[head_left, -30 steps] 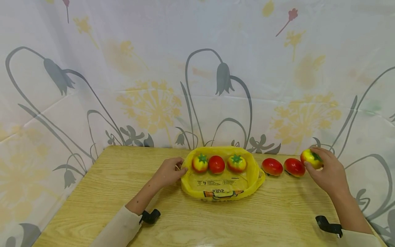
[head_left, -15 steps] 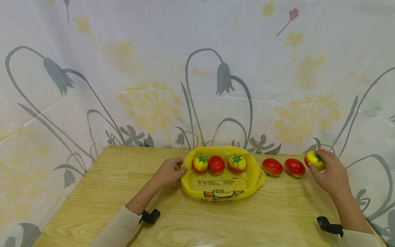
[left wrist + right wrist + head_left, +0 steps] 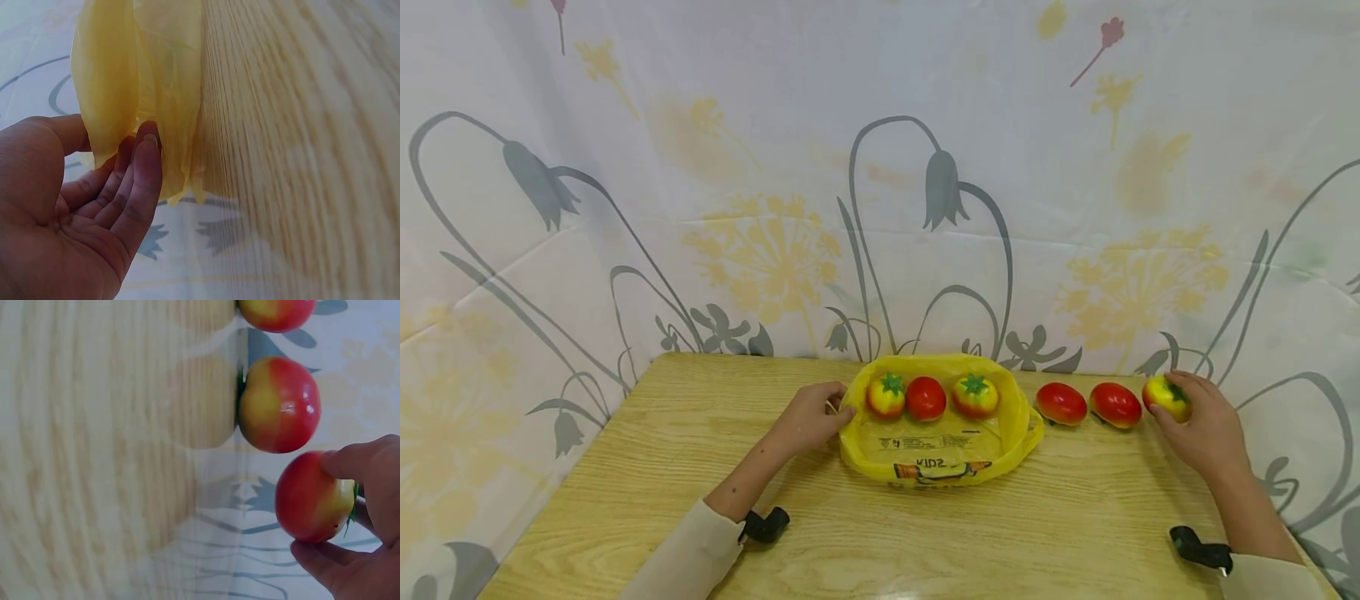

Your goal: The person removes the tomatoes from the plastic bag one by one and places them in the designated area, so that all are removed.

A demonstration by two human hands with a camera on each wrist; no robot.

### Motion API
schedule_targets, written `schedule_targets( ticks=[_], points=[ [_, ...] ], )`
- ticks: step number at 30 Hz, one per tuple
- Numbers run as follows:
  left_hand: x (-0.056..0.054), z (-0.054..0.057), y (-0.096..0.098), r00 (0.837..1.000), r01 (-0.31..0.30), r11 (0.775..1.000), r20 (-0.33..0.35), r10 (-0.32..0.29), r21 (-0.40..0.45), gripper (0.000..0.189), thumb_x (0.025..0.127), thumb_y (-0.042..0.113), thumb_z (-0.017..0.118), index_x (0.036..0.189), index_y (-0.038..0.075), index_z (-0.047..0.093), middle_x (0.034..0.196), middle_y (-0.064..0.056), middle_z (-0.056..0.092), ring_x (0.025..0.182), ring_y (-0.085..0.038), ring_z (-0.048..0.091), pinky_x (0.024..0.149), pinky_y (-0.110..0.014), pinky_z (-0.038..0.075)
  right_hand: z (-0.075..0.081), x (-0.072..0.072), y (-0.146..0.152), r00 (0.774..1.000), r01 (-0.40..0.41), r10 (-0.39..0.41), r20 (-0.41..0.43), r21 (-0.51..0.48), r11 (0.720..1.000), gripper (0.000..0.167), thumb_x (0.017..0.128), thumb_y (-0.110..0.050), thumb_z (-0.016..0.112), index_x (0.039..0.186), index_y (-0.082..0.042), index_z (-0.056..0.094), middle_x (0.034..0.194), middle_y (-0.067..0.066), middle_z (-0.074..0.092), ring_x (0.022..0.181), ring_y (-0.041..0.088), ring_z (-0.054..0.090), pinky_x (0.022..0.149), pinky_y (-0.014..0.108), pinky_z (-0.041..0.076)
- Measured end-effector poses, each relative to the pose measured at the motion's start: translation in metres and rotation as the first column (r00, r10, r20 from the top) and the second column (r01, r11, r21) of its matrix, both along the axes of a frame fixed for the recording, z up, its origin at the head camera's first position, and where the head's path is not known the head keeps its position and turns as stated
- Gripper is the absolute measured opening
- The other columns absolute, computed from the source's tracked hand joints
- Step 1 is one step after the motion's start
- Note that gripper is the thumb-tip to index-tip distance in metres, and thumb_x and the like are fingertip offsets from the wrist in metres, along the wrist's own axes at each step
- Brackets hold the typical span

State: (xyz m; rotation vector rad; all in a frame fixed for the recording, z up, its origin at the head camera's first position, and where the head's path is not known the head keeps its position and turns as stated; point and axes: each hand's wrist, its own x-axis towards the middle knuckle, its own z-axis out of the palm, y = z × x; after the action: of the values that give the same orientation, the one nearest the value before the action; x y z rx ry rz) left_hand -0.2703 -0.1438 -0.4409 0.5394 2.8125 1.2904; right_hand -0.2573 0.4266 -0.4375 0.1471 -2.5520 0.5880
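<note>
The right hand [image 3: 1206, 429] pinches a round, green-topped, red-and-yellow toy tomato [image 3: 1161, 400] just above the wood-grain counter [image 3: 925, 533], while at nine o'clock from that hand, past two glossy red tomatoes [image 3: 1116, 405], lies a yellow plastic bag [image 3: 1011, 454] whose nine-o'clock rim the left hand [image 3: 811, 417] grips.

The head camera looks forward and down over the table [image 3: 925, 537] toward the flowered cloth [image 3: 760, 100]. Low, close and tipped sideways, the left wrist camera [image 3: 767, 527] faces the bag [image 3: 109, 69] and the right wrist camera [image 3: 1198, 548] the tomatoes [image 3: 281, 403]; the head view catches both from farther off.
</note>
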Motion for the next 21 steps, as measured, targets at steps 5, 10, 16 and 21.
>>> schedule_targets(
  ticks=[5,10,16,21],
  points=[
    [0.000,0.001,0.000,1.000,0.007,1.000,-0.004,-0.007,-0.003,0.010,0.101,0.015,0.070,0.107,0.007,0.070,0.092,-0.004,0.064,0.075,-0.014,0.061,0.061,-0.029,0.051,-0.004,0.000,0.004,0.999,0.006,-0.007,0.044,0.011,1.000,0.048,0.096,-0.005,0.069,0.137,0.015,0.052,0.140,0.043,0.048,0.124,0.066,0.044,0.101,0.078,0.035],
    [0.001,0.001,0.000,1.000,0.009,1.000,-0.002,-0.009,-0.003,0.008,0.102,0.015,0.070,0.104,0.007,0.069,0.092,-0.004,0.063,0.074,-0.015,0.061,0.060,-0.030,0.050,-0.008,-0.001,0.009,0.994,0.021,-0.022,0.105,0.012,1.000,0.050,0.099,-0.007,0.067,0.140,0.015,0.049,0.141,0.045,0.045,0.126,0.066,0.041,0.104,0.079,0.032],
    [-0.001,-0.001,0.000,1.000,0.021,1.000,-0.012,-0.021,-0.001,0.008,0.102,0.015,0.069,0.100,0.008,0.067,0.091,-0.004,0.063,0.073,-0.014,0.062,0.060,-0.029,0.050,-0.011,-0.002,0.013,0.990,0.026,-0.028,0.139,0.012,1.000,0.051,0.100,-0.007,0.067,0.141,0.016,0.047,0.141,0.046,0.044,0.127,0.067,0.040,0.107,0.079,0.030],
    [-0.001,-0.002,0.000,1.000,0.026,1.000,-0.008,-0.026,-0.001,0.012,0.102,0.014,0.070,0.093,0.009,0.063,0.088,-0.004,0.060,0.069,-0.014,0.060,0.057,-0.028,0.049,-0.013,0.000,0.014,0.988,0.025,-0.028,0.154,0.020,0.999,0.050,0.100,-0.006,0.066,0.141,0.017,0.047,0.140,0.047,0.043,0.126,0.067,0.040,0.106,0.079,0.031]
  ],
)
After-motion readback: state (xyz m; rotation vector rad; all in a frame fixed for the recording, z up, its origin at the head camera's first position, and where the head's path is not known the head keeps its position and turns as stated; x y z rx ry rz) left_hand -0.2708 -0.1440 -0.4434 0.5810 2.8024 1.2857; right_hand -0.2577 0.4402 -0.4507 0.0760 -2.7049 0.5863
